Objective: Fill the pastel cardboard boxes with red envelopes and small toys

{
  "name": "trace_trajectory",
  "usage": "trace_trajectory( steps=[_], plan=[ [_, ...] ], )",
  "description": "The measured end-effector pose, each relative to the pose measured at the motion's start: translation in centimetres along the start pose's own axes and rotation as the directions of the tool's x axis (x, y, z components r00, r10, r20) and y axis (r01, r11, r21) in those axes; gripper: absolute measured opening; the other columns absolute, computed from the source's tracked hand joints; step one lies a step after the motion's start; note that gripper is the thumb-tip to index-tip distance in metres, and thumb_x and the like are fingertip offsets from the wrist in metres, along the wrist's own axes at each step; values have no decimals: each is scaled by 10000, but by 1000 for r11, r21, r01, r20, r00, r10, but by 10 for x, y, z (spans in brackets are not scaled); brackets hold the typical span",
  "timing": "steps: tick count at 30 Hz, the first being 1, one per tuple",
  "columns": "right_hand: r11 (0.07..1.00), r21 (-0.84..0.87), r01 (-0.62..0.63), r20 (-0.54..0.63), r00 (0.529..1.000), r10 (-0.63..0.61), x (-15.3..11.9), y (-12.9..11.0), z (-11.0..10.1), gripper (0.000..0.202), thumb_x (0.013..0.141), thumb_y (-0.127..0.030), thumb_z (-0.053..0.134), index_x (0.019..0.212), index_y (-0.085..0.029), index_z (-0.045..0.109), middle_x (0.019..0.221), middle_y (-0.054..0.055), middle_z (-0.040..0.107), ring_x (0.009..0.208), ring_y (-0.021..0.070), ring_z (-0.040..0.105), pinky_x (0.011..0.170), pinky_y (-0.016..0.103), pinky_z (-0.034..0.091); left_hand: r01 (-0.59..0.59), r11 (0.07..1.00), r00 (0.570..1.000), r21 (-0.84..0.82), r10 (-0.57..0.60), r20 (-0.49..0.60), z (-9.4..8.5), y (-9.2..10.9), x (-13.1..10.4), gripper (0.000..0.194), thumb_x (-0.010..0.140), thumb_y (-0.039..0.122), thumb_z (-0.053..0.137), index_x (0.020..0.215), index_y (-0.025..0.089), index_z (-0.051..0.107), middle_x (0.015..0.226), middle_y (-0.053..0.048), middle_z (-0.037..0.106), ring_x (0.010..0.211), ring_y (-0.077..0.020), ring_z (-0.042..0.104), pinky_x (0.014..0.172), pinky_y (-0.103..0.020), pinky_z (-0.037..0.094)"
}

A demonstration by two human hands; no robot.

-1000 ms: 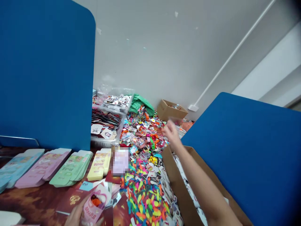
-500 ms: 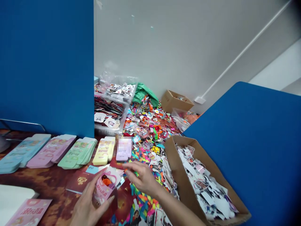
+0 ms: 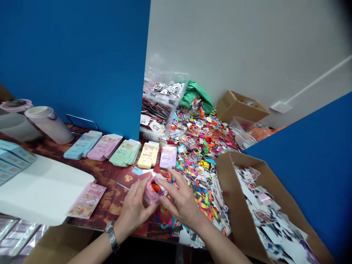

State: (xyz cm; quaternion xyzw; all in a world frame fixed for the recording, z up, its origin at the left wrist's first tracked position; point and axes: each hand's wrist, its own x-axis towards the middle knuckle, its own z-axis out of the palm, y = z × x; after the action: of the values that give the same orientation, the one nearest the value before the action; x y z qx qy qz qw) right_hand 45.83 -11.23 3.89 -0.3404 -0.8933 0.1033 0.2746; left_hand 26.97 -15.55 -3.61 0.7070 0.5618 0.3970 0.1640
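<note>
My left hand [image 3: 134, 203], with a metal watch on the wrist, is wrapped round a small pink printed box [image 3: 150, 193]. Its top is open, and something orange [image 3: 156, 187] shows inside. My right hand [image 3: 183, 200] is at the right side of the same box, thumb and fingers at its rim. Beyond the hands stand flat card stacks in blue [image 3: 83, 145], pink [image 3: 105, 147], green [image 3: 125, 152], yellow [image 3: 149, 154] and purple [image 3: 168, 157]. A red booklet [image 3: 132, 179] lies just behind the box.
A mound of small colourful trinkets [image 3: 203, 146] spreads to the right, beside a cardboard box [image 3: 229, 183] of paper cutouts. On the left are a white lid [image 3: 52, 190], a pink card [image 3: 87, 200] and a pale tumbler [image 3: 52, 126]. Blue partitions [image 3: 74, 62] flank the table.
The view has swung left, bringing the tumblers and white lid into sight. My right hand has come to the pink box from beside it. The box stays in my left hand.
</note>
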Motion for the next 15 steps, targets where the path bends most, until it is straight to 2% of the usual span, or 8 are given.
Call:
trace_trajectory(
  steps=[3, 5, 8, 11, 13, 15],
  plan=[
    [999, -13, 42, 52, 998, -41, 3, -4, 10, 292, 896, -338, 619, 1128, -174, 686, 1476, 197, 362, 1346, 354, 389, 1068, 530, 387, -39, 999, 999, -2, 39, -7, -1, -2, -4, 732, 860, 362, 627, 1476, 227, 256, 1337, -143, 515, 1168, -282, 536, 993, -453, 464],
    [999, 43, 33, 114, 993, -38, 2, -5, 13, 266, 874, -378, 647, 1024, -169, 713, 1499, 195, 330, 1360, 365, 372, 1078, 526, 378, -54, 999, 998, -2, 54, 13, -3, -3, -6, 773, 854, 389, 638, 1492, 241, 228, 1309, -139, 524, 1143, -281, 542, 963, -438, 481],
    [985, 170, -39, 164, 986, 11, 0, -3, 9, 300, 917, -358, 593, 1163, -204, 669, 1504, 154, 347, 1370, 281, 389, 1081, 419, 411, -39, 999, 997, 1, 39, 64, -7, -3, -7, 800, 871, 355, 614, 1518, 256, 155, 1260, -129, 538, 1106, -265, 555, 923, -410, 502],
    [985, 162, -67, 108, 993, 50, -2, -1, 6, 386, 950, -323, 539, 1320, -218, 571, 1487, 144, 380, 1364, 242, 404, 1082, 397, 412, -22, 1000, 998, 7, 22, 57, -8, -2, -7, 797, 881, 315, 592, 1525, 267, 125, 1250, -123, 534, 1108, -260, 554, 926, -406, 503],
    [995, 92, -25, 96, 995, 16, -2, -1, 7, 351, 924, -360, 579, 1239, -214, 633, 1497, 156, 361, 1369, 290, 387, 1089, 463, 389, -39, 999, 998, -3, 39, 52, -8, -1, -7, 815, 874, 339, 610, 1524, 276, 124, 1234, -121, 533, 1095, -261, 558, 915, -405, 508],
    [998, 65, 12, 136, 991, -21, -1, -1, 10, 313, 884, -414, 631, 1105, -202, 696, 1499, 165, 356, 1365, 333, 381, 1078, 505, 388, -63, 998, 996, -22, 65, 60, -8, 0, -7, 848, 856, 383, 641, 1523, 282, 126, 1207, -118, 533, 1067, -259, 567, 890, -400, 520]
  ],
)
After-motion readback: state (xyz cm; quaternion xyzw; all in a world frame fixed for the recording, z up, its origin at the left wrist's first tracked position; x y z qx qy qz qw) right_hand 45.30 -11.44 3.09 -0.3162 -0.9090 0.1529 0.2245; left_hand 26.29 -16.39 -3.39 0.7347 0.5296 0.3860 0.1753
